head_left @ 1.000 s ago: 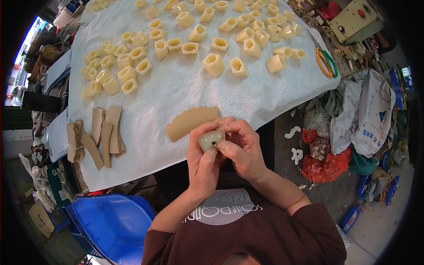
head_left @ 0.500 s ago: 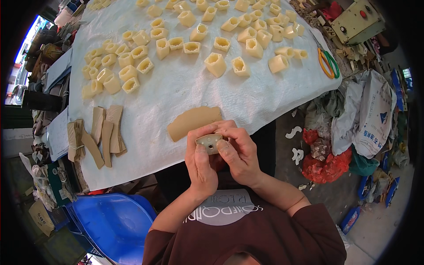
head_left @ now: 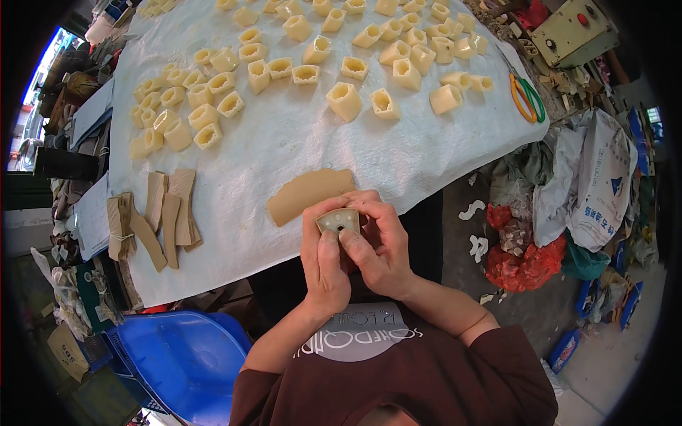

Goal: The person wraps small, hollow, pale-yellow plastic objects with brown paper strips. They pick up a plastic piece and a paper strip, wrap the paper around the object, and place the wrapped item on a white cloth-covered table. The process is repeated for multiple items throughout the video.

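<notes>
Between my two hands is a small beige block (head_left: 337, 219) with a dark hole in its face, held over the near edge of the covered table. My left hand (head_left: 323, 255) is closed round its left side, thumb against the lower face. From the right, my right hand (head_left: 380, 248) grips it too, its thumb tip by the hole. Just beyond my fingers lies a flat tan sheet with a scalloped far edge (head_left: 309, 195). Farther left rest several tan strips (head_left: 170, 213), some bundled with a thin tie (head_left: 119, 227).
Many hollow pale-yellow blocks (head_left: 344, 101) cover the far half of the white cloth (head_left: 227, 184). Scissors with orange and green handles (head_left: 527, 99) lie at its right edge. A blue plastic chair (head_left: 185, 362) stands at lower left, and bags (head_left: 604, 177) fill the right side.
My right thumb has slid left and down across the block's face toward the hole. The block is tipped slightly differently, and both hands stay closed on it.
</notes>
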A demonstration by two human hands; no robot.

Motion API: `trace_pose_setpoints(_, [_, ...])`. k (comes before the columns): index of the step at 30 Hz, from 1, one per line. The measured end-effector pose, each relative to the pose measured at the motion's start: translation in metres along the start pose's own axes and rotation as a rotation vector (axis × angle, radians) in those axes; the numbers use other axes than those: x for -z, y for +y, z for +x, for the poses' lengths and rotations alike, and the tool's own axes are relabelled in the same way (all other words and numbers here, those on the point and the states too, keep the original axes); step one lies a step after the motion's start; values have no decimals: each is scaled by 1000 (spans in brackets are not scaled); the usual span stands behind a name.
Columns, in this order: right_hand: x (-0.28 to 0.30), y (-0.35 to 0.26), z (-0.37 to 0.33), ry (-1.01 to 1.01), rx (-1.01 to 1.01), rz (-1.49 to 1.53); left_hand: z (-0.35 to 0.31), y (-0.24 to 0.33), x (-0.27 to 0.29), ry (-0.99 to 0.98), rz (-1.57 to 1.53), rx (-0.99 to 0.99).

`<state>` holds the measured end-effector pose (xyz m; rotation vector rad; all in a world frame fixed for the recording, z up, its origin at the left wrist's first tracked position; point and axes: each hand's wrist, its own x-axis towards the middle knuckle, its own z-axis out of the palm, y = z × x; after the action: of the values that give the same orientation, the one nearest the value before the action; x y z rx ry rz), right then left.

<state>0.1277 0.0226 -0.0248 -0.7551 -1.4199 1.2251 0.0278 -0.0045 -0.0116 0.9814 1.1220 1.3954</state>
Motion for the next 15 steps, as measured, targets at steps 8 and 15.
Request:
trace_pose_setpoints(8, [15, -10, 4, -33, 73, -167, 2, 6, 17, -211, -375, 174])
trace_pose_setpoints(15, [30, -19, 33, -325, -495, 501, 7, 11, 27, -483, -248, 231])
